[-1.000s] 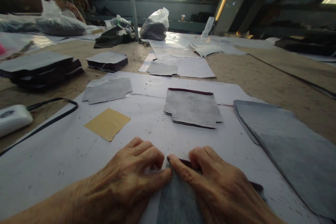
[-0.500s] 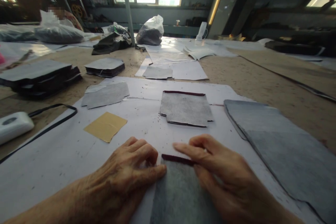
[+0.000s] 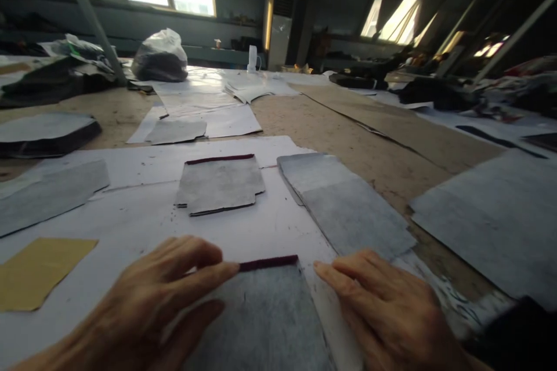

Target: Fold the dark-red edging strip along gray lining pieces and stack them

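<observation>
Far left, a yellow paper square (image 3: 41, 271) lies flat on the white paper sheet (image 3: 130, 226) covering the table, with a loose grey fabric piece (image 3: 47, 194) behind it and a dark stack of cut pieces (image 3: 46, 134) further back. Your left hand (image 3: 143, 307) lies palm down, fingers spread loosely and holding nothing, index fingertip pressed on the top left corner of the grey fabric panel (image 3: 265, 319). That panel lies flat right in front of you between both hands, its dark red folded edge (image 3: 267, 262) along the far side. Behind it, a smaller notched grey piece (image 3: 220, 184) with a red top edge lies apart from it on the same sheet. Just right of that, a long grey sheet (image 3: 343, 208) runs diagonally. Your right hand (image 3: 387, 307) lies flat on the paper just beside the panel's right edge, fingers extended and close together, gripping nothing; can't tell if it touches the panel. Far right, another big grey sheet (image 3: 491, 220) lies on the bare table (image 3: 369, 145). At the back, a tied plastic bag (image 3: 160, 58) sits near the windows.
</observation>
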Demonstrator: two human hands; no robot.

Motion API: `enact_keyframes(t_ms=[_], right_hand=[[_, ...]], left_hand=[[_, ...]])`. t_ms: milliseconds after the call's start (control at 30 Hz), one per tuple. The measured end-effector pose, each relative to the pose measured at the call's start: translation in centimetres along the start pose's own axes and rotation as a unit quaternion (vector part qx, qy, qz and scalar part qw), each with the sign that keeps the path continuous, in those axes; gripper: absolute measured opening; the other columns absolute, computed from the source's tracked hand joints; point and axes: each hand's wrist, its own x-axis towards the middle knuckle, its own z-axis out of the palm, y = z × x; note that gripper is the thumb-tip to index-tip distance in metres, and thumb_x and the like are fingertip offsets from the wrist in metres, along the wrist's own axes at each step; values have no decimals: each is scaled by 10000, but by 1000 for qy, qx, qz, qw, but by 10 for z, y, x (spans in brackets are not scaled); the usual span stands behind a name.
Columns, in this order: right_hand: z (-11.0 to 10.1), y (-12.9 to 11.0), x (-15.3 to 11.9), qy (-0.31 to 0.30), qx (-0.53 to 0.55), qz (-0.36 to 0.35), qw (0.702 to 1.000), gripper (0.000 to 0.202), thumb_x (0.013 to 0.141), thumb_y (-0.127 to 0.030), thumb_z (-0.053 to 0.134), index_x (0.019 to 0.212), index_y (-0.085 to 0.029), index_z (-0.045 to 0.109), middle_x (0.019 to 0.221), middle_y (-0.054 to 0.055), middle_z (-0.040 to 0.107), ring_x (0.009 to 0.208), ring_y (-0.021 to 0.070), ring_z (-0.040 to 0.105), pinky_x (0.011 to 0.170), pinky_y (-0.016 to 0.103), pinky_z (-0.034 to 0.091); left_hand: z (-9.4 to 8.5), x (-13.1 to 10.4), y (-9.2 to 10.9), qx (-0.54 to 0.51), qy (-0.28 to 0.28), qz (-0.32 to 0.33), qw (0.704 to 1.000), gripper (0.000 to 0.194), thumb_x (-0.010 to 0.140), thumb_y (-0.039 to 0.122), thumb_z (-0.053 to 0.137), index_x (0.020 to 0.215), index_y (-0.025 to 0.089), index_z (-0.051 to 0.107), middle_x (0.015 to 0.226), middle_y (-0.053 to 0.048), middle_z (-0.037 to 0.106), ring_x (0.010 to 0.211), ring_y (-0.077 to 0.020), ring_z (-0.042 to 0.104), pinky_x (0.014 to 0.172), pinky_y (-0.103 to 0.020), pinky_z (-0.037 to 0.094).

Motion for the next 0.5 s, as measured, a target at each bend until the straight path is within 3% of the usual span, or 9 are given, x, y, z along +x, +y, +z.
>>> enact_keyframes(t_ms=[100, 167, 267, 500], right_hand=[[7, -1, -3, -18, -19, -21, 999, 338, 765, -19, 410, 1040, -85, 594, 783, 86, 581, 696, 175, 512, 576, 300, 447], [10, -1, -6, -29, -32, -27, 999, 357, 772, -32, 386, 1065, -69, 585, 788, 98, 575, 701, 191, 505, 576, 321, 446], [13, -2, -8, -50, -36, -18, 998, 384, 784, -51, 351, 1096, -76, 573, 824, 109, 570, 723, 205, 499, 585, 337, 444], [16, 0, -4, -74, 8, 28, 997, 388, 784, -75, 359, 1118, -93, 555, 798, 94, 540, 727, 197, 487, 601, 331, 443]], left_hand=[[17, 41, 20, -85, -17, 28, 996, 254, 819, 132, 401, 1005, 210, 555, 929, -45, 537, 778, -136, 525, 652, -266, 479], [30, 54, 27, -118, -32, 8, 992, 282, 817, 111, 392, 1027, 213, 549, 908, -42, 532, 774, -140, 512, 675, -295, 468], [42, 55, 30, -131, -44, -10, 990, 293, 834, 111, 389, 1059, 217, 546, 896, -43, 521, 777, -143, 489, 674, -301, 443], [42, 50, 27, -75, -52, 66, 994, 364, 822, 91, 343, 1155, 141, 481, 883, -90, 509, 744, -170, 451, 648, -335, 412]])
